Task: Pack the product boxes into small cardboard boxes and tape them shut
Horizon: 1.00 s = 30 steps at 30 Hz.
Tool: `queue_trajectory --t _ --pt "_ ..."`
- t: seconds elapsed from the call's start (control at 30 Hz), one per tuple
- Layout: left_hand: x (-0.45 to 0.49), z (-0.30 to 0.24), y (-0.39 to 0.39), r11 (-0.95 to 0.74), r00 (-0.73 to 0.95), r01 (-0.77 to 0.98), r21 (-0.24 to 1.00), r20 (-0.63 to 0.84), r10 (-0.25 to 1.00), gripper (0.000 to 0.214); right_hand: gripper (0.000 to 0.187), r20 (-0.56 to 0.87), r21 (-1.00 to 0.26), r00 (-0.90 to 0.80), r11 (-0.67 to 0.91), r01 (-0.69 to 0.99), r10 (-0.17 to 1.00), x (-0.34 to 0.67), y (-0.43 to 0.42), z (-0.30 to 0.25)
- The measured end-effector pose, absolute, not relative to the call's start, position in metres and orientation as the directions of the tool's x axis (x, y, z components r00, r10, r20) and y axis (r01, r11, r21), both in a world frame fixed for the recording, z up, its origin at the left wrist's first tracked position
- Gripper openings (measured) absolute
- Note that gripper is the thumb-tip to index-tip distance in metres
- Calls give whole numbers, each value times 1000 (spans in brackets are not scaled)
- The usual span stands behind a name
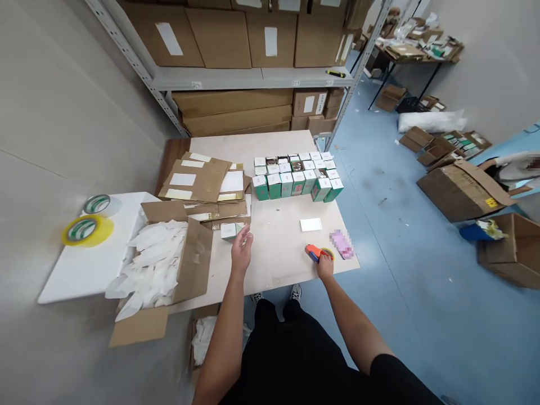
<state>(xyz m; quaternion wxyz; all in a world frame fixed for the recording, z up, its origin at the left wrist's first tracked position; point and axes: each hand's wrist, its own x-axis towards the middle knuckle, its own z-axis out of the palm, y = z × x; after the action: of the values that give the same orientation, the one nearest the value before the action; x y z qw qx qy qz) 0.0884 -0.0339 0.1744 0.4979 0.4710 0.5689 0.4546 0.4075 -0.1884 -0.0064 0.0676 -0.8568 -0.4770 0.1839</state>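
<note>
My left hand hovers over the table with fingers slightly spread, just right of a small green and white box lying on its side; it holds nothing. My right hand is closed on an orange and blue tape dispenser with a yellow roll, resting near the table's front right edge. A white card lies a little beyond that hand. Rows of small green and white boxes stand at the table's far side.
Flattened cardboard sheets are stacked at the left. An open carton of white packing pieces sits beside a white board with two tape rolls. Shelving with large cartons stands behind. More cartons lie on the blue floor at right.
</note>
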Motion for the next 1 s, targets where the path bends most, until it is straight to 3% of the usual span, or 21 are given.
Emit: queue_trajectory --t 0.23,0.37,0.5,0.6,0.77,1.0 --pt "134 170 -35 190 -16 121 974 -189 982 51 22 -391 -303 499 -620 724 773 433 -183 7" --pt "163 184 -25 148 19 121 982 -151 988 50 28 -407 -458 484 -632 625 775 431 -164 36" --pt "173 202 -17 104 47 110 988 -110 993 51 41 -258 -733 483 -495 466 837 415 -135 63" --pt "159 212 -16 69 85 102 992 -77 993 53 47 -141 -856 460 -342 388 877 390 -103 83" --pt "105 216 -11 55 83 100 993 -63 995 53 55 -31 -924 345 -159 348 938 331 -45 116" --pt "5 231 29 12 -48 86 996 -8 999 48 55 66 -912 201 -22 409 977 238 26 151"
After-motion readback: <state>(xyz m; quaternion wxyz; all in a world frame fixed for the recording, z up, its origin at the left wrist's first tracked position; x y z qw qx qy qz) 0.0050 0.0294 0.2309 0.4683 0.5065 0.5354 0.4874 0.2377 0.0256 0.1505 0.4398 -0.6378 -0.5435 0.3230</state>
